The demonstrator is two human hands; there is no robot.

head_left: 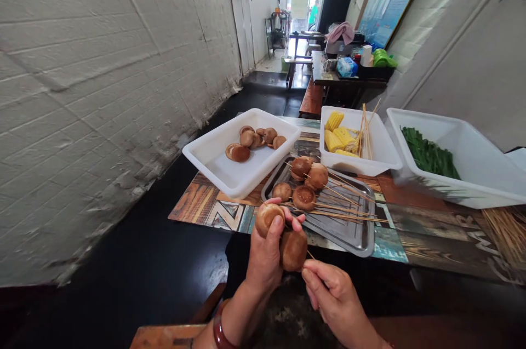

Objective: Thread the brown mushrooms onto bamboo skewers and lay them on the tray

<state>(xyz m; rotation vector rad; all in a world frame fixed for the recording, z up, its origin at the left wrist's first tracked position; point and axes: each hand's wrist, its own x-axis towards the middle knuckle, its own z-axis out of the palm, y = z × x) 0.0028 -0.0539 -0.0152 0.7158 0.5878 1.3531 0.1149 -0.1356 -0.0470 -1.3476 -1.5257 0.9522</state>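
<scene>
My left hand (263, 261) is closed around a shiitake mushroom (267, 219), its thumb pressed on the cap. A second, larger mushroom (294, 250) sits just below, against the same fingers. My right hand (335, 291) pinches a thin bamboo skewer (311, 255) beside that mushroom; where the tip goes is hidden. Just beyond my hands lies a metal tray (353, 236) bearing skewered mushrooms (304, 197), their sticks pointing right. Loose mushrooms (247, 138) rest in a white plastic bin (213, 165) at the left.
Behind the tray, another white bin (361, 165) contains corn pieces (343, 138) and upright skewers (364, 132). To its right, a bin (472, 190) holds green leaves (431, 154). Bare skewers (505, 234) lie at the table's right. A bench (311, 98) and cluttered table (318, 72) stand farther back.
</scene>
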